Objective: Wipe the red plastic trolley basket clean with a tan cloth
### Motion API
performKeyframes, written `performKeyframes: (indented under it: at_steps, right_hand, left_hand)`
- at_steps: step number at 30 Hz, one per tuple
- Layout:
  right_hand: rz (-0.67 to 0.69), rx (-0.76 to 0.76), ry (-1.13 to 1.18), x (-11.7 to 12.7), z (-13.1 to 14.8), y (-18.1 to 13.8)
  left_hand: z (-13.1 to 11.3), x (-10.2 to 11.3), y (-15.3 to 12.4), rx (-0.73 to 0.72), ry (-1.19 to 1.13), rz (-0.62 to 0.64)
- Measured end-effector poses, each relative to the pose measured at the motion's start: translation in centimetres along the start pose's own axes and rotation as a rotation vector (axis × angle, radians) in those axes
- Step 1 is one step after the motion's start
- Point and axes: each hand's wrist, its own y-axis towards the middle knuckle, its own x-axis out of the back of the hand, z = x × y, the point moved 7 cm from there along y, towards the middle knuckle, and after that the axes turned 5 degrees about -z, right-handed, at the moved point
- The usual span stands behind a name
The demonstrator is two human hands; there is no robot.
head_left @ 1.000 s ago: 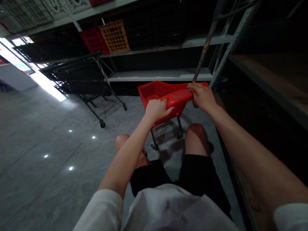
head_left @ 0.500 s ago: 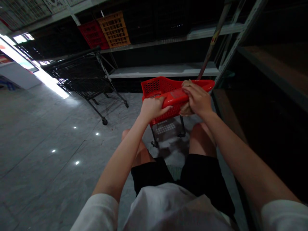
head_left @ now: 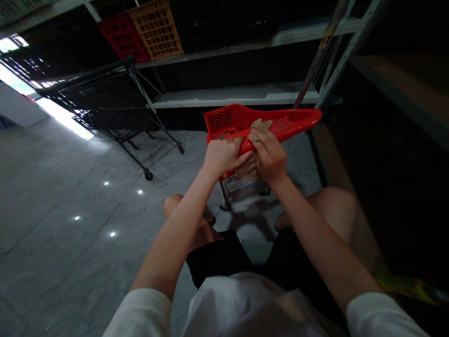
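A small red plastic shopping cart (head_left: pixel 301 120) stands in front of my knees, on dark legs with casters. My left hand (head_left: pixel 224 157) is wrapped round the near left part of its red rim or handle. Close beside it, my right hand (head_left: pixel 268 154) presses a crumpled tan cloth (head_left: pixel 248 169) round the same red bar. Folds of the cloth stick out above and below my right fingers. The hands hide part of the bar and the basket's near side.
A large dark shopping cart (head_left: pixel 105 103) stands to the left. Behind are metal shelves (head_left: pixel 231 96) with a red crate (head_left: pixel 123 38) and a yellow crate (head_left: pixel 156 29). A pole (head_left: pixel 317 58) leans at the right, near a dark ledge (head_left: pixel 396 79). Grey tiled floor (head_left: pixel 52 224) spreads left.
My right hand has slid left along the red bar with the cloth, towards my left hand. My left hand keeps its grip. My right knee has swung outward to the right.
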Motion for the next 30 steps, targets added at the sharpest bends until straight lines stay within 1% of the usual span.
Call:
performKeyframes:
  at_steps: [2,5,7,11,14,17,19,21,22,23,25,26,28,30]
  right_hand:
    - [-0.046,0.02,-0.044,1.5,-2.6,0.0]
    - [-0.274,-0.008,-0.135,4.5,-7.3,-0.1]
    - [-0.378,-0.053,-0.17,5.3,-9.5,-0.3]
    - [-0.498,-0.165,-0.133,4.8,-11.6,-0.8]
    - [-0.683,-0.242,-0.15,5.1,-13.0,-1.0]
    - [-0.88,-0.219,-0.151,6.2,-14.8,-0.8]
    - [-0.929,-0.189,-0.159,6.6,-15.7,-0.4]
    - [-0.911,-0.176,-0.21,6.5,-15.6,-0.2]
    - [-0.891,-0.175,-0.228,6.2,-15.1,-0.3]
    - [-0.883,-0.169,-0.219,5.9,-14.3,-0.6]
    - [-0.873,-0.126,-0.12,5.0,-11.8,-1.6]
    - [-0.846,-0.093,-0.059,4.4,-10.4,-2.1]
    - [-0.749,-0.021,0.003,3.4,-7.9,-3.1]
    - [-0.646,0.059,-0.02,3.0,-6.6,-3.6]
  left_hand:
    - [0.1,0.0,-0.3,-0.006,-0.005,0.011]
    - [0.1,-0.1,-0.7,-0.006,-0.025,0.019]
    - [0.0,-0.1,-0.8,-0.007,-0.039,0.006]
    - [-0.8,-0.1,-0.6,-0.012,-0.069,-0.017]
    - [-1.7,-0.1,-0.3,-0.037,-0.081,-0.015]
    - [-2.3,-0.2,-0.2,-0.064,-0.076,-0.008]
    - [-2.5,-0.3,-0.2,-0.075,-0.076,-0.016]
    - [-2.4,-0.4,-0.3,-0.08,-0.08,-0.048]
    - [-2.4,-0.5,-0.3,-0.082,-0.083,-0.078]
    - [-2.3,-0.5,-0.3,-0.088,-0.086,-0.116]
    - [-2.0,-0.3,-0.4,-0.11,-0.096,-0.209]
    - [-1.9,-0.3,-0.5,-0.124,-0.103,-0.256]
    - [-1.5,-0.1,-0.8,-0.145,-0.112,-0.33]
    - [-1.0,0.1,-1.0,-0.151,-0.111,-0.368]
